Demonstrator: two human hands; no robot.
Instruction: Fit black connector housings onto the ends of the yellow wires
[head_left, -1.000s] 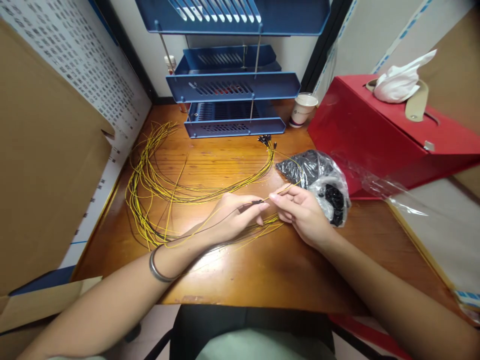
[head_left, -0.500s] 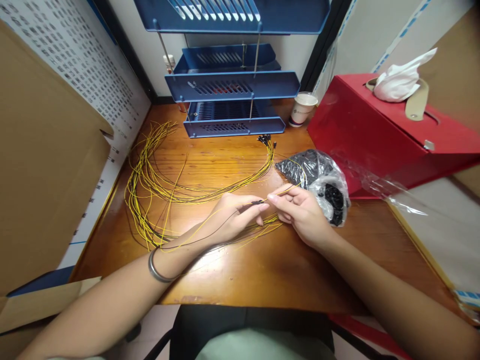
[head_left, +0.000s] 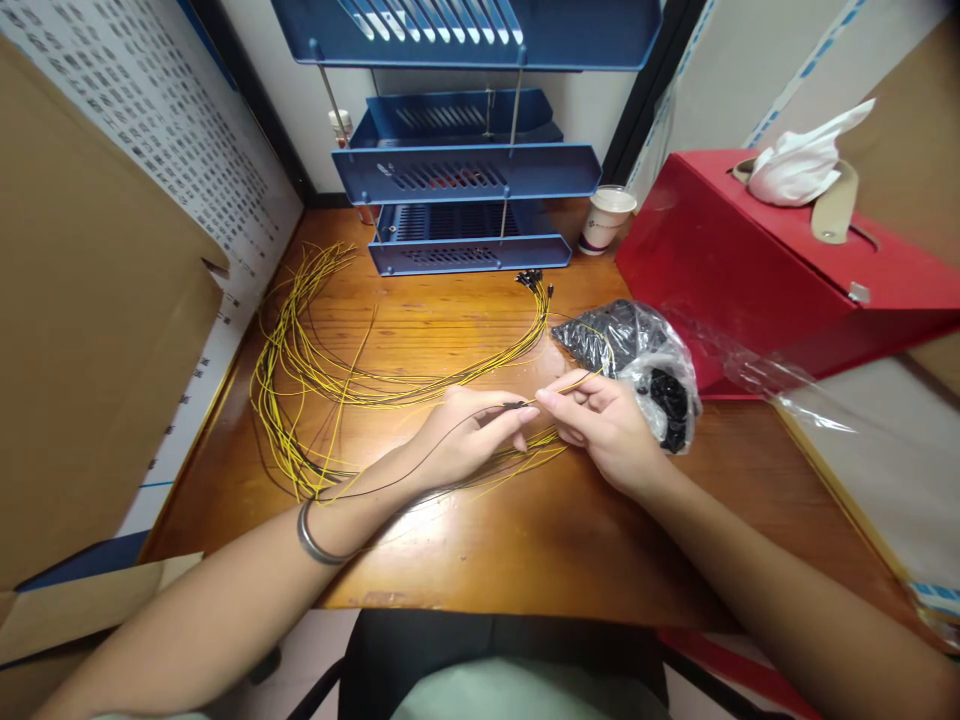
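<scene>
Between the thumb and fingers of my left hand [head_left: 480, 430] is a small black connector [head_left: 514, 404]. My right hand [head_left: 600, 420], just to its right, pinches a thin yellow and black wire [head_left: 576, 383] that runs to the connector. A dark wire [head_left: 442, 447] trails back over my left wrist. Behind and left of my hands lies a curved bundle of yellow and black wires [head_left: 277, 400], its far end tipped with several black connectors [head_left: 531, 279]. More wires pass under my hands. How the wire sits in the connector is too small to tell.
A clear plastic bag of black parts [head_left: 637, 350] rests just beyond my right hand. Blue stacked trays [head_left: 469, 253] stand at the back, a paper cup [head_left: 606, 220] beside them. On the right is a red tissue box [head_left: 720, 250]; on the left, cardboard [head_left: 90, 300].
The yellow wire that lay across my left forearm has drawn away, while the dark wire there now bows higher. Both hands stay nearly in place.
</scene>
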